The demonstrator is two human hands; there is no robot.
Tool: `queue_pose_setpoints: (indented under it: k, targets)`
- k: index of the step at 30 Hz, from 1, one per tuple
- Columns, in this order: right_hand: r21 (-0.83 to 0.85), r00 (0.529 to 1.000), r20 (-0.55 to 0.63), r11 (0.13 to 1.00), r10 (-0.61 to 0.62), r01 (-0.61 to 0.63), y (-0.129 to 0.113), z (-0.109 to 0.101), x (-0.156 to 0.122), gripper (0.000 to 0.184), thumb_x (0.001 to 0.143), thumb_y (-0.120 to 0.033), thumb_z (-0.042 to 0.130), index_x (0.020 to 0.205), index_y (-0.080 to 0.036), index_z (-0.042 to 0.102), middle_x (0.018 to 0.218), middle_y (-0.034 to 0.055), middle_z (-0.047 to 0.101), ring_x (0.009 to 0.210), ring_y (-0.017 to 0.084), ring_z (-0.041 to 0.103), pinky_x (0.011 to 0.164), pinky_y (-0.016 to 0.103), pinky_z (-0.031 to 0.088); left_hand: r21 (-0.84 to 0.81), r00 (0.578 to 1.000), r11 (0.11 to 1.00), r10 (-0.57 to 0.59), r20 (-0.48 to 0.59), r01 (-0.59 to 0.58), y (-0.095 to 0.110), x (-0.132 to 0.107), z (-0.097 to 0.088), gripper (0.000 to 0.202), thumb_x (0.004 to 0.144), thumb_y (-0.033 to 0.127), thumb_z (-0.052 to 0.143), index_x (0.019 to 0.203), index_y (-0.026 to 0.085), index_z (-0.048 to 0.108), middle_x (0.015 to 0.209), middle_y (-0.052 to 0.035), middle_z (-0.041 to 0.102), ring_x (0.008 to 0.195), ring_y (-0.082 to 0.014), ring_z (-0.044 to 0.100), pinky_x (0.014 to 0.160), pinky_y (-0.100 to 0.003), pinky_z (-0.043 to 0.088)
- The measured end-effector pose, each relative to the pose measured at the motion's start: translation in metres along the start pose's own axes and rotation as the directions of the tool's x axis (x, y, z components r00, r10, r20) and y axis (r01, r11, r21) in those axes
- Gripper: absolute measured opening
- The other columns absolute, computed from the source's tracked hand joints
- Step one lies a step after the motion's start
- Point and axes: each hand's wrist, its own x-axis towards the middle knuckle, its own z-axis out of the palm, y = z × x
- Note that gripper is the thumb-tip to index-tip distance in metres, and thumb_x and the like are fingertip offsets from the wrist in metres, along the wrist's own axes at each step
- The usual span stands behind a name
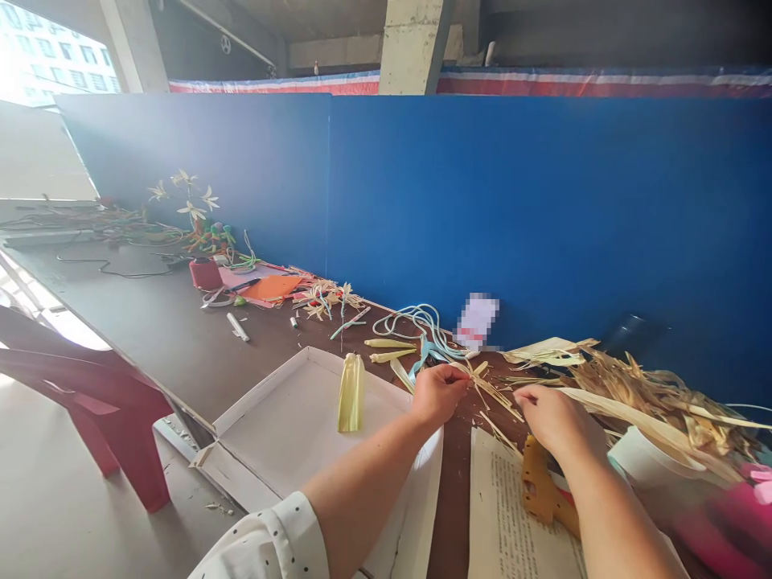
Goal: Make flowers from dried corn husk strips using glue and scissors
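Observation:
My left hand [442, 394] is pinched closed at the edge of some narrow pale husk strips [491, 384]; the strips meet its fingertips. Just to the right, my right hand [558, 418] has its fingers curled together, and anything between them is too small to make out. Below the right hand a yellow glue gun [536, 482] lies on a printed sheet [498, 515]. Left of my left hand, a folded yellow-green husk piece [351, 394] rests on the white cardboard tray [289, 426]. Rolled husk pieces [389, 354] lie beyond it.
A heap of dried husks [651, 394] and a white cup [651, 458] stand at the right. Pale blue cord [422, 322] lies near the blue partition [531, 201]. Further left are orange paper [271, 288], a red spool [206, 274] and husk flowers [191, 211]. A red chair [114, 410] stands alongside.

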Motion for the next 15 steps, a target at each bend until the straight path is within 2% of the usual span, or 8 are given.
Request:
queue_pose_setpoints:
  k: [2,5,11,15]
  targets:
    - [-0.076,0.994,0.111,0.997,0.000,0.008,-0.017,0.004,0.011,0.024,0.078,-0.030,0.049,0.075,-0.030,0.072,0.079,0.0051,0.070,0.066,0.022,0.063,0.054,0.031,0.039,0.002,1.000,1.000,0.005,-0.018,-0.005,0.001,0.000,-0.001,0.013,0.068,0.023,0.065,0.075,0.014,0.071,0.061,0.0009,0.061,0.051,-0.0066,0.046,0.049,-0.019,0.036]
    - [-0.107,0.986,0.164,0.994,0.007,0.011,-0.032,0.021,0.029,0.013,0.070,-0.022,0.059,0.068,-0.024,0.071,0.074,0.0088,0.069,0.070,0.024,0.066,0.059,0.031,0.042,0.004,1.000,1.000,-0.003,-0.024,0.003,0.001,-0.001,-0.001,0.012,0.068,0.021,0.064,0.075,0.015,0.071,0.062,0.0008,0.062,0.052,-0.0069,0.047,0.049,-0.019,0.036]
    - [-0.125,0.985,0.174,0.992,0.001,0.021,-0.039,0.045,0.046,0.020,0.075,-0.024,0.058,0.086,-0.018,0.072,0.096,0.0177,0.069,0.093,0.031,0.066,0.070,0.037,0.047,0.001,1.000,1.000,-0.001,-0.010,0.001,0.000,-0.003,0.001,0.012,0.068,0.023,0.065,0.075,0.015,0.071,0.062,0.0006,0.062,0.054,-0.0074,0.050,0.053,-0.019,0.039]
    - [-0.127,0.985,0.174,0.991,-0.010,0.033,-0.041,0.047,0.052,0.017,0.069,-0.017,0.062,0.083,-0.016,0.072,0.096,0.0180,0.070,0.093,0.032,0.066,0.071,0.038,0.048,0.005,1.000,1.000,-0.005,-0.015,0.005,-0.002,-0.003,0.002,0.012,0.068,0.022,0.065,0.075,0.015,0.071,0.063,-0.0001,0.063,0.055,-0.0078,0.051,0.055,-0.019,0.040]
